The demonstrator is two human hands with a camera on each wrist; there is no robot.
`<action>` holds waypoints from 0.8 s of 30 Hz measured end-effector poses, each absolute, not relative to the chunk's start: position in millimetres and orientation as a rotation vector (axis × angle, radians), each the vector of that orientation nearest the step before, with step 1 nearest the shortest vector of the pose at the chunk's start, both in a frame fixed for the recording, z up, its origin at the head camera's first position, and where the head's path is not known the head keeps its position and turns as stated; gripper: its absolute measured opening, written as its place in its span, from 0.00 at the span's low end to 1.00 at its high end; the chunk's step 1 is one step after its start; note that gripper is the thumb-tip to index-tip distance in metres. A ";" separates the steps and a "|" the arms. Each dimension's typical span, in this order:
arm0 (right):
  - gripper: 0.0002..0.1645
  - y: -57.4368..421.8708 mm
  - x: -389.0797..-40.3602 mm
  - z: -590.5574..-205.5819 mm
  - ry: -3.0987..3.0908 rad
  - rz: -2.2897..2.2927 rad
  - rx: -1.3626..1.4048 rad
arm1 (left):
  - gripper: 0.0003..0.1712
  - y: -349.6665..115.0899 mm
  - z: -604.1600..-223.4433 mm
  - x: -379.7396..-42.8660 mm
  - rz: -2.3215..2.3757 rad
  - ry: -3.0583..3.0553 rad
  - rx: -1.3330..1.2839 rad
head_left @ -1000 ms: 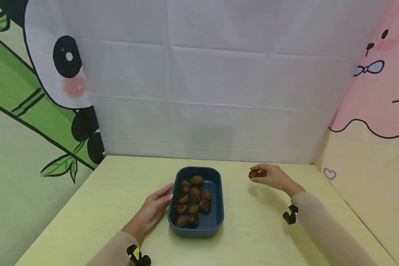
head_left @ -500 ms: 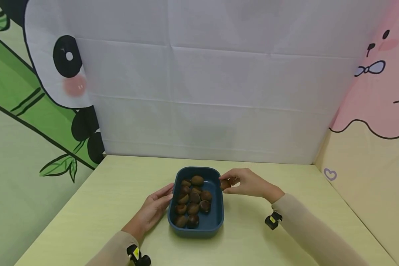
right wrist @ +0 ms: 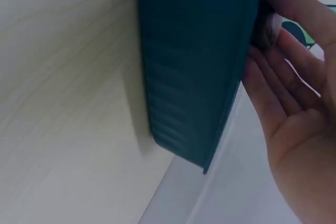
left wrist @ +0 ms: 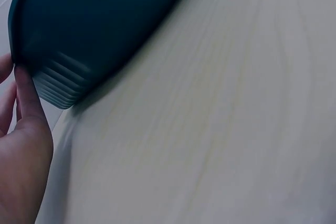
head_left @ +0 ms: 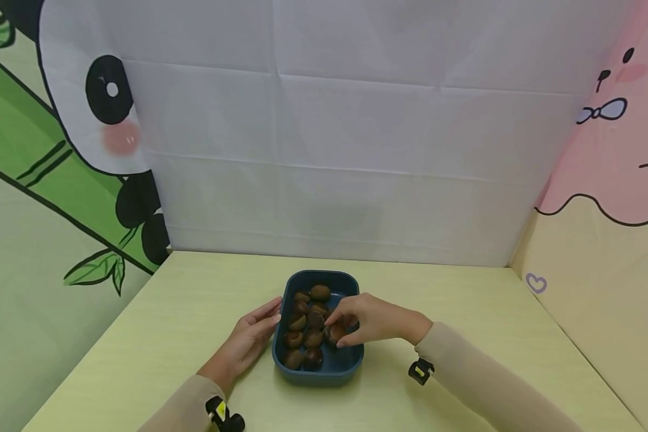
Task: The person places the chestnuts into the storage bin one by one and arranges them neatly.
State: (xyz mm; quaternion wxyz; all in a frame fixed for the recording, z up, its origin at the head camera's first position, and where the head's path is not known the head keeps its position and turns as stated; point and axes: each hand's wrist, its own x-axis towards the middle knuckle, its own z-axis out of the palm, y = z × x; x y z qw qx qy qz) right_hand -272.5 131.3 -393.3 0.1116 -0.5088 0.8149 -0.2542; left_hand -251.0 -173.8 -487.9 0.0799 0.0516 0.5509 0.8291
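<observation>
A dark blue rectangular plastic box [head_left: 324, 379] holds several brown chestnuts [head_left: 314, 339], mostly along its left half. Against the box's left side rests my left hand [head_left: 251, 339], its fingers fairly straight and the thumb tip at the rim; the left wrist view shows the fingertips at the ribbed outer wall [left wrist: 63, 80]. My right hand [head_left: 375, 321] reaches over the right rim, low above the contents. Between its thumb and fingers it pinches a chestnut [right wrist: 266, 27], partly hidden by the fingers; I cannot tell whether it holds a second one.
The box stands on a pale yellow wood-grain table [head_left: 437, 384]. A white cloth backdrop [head_left: 329, 150] rises at the table's far edge. Cartoon-printed panels flank it, a panda with bamboo [head_left: 86, 168] at left and a pink figure [head_left: 615, 162] at right.
My right hand has moved left from the table's back right to over the box, carrying what it pinches. The left hand and the box have stayed in place.
</observation>
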 end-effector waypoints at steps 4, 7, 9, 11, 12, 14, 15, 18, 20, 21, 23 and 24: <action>0.20 121.4 -268.3 -397.5 2.384 -0.623 -1.519 | 0.34 -174.8 -486.3 -249.5 2.472 1.640 0.164; 0.19 115.4 -266.4 -403.2 2.369 -0.544 -1.538 | 0.34 -174.9 -485.6 -248.8 2.470 1.646 0.164; 0.19 112.3 -266.4 -407.7 2.371 -0.508 -1.559 | 0.33 -174.3 -485.3 -248.7 2.478 1.641 0.150; 0.19 110.3 -267.1 -411.8 2.391 -0.476 -1.573 | 0.33 -173.4 -485.2 -248.9 2.489 1.637 0.135; 0.19 109.6 -267.5 -413.2 2.404 -0.460 -1.579 | 0.32 -173.1 -485.3 -249.2 2.495 1.630 0.125; 0.19 108.6 -268.3 -415.8 2.425 -0.432 -1.589 | 0.32 -172.8 -485.5 -249.4 2.499 1.623 0.115; 0.19 108.3 -268.4 -416.4 2.432 -0.423 -1.588 | 0.32 -172.8 -485.5 -249.5 2.502 1.622 0.113; 0.18 107.5 -267.7 -416.2 2.442 -0.416 -1.570 | 0.32 -173.1 -486.1 -250.2 2.507 1.622 0.112; 0.18 107.1 -266.8 -415.3 2.450 -0.411 -1.556 | 0.32 -173.3 -486.1 -250.3 2.508 1.622 0.113; 0.18 106.7 -266.0 -414.8 2.452 -0.409 -1.545 | 0.32 -173.6 -486.3 -250.4 2.507 1.621 0.113; 0.18 106.3 -264.9 -414.5 2.459 -0.401 -1.535 | 0.32 -173.8 -486.3 -250.1 2.505 1.617 0.108; 0.18 106.0 -264.3 -414.5 2.462 -0.398 -1.533 | 0.32 -173.9 -486.2 -249.8 2.503 1.617 0.108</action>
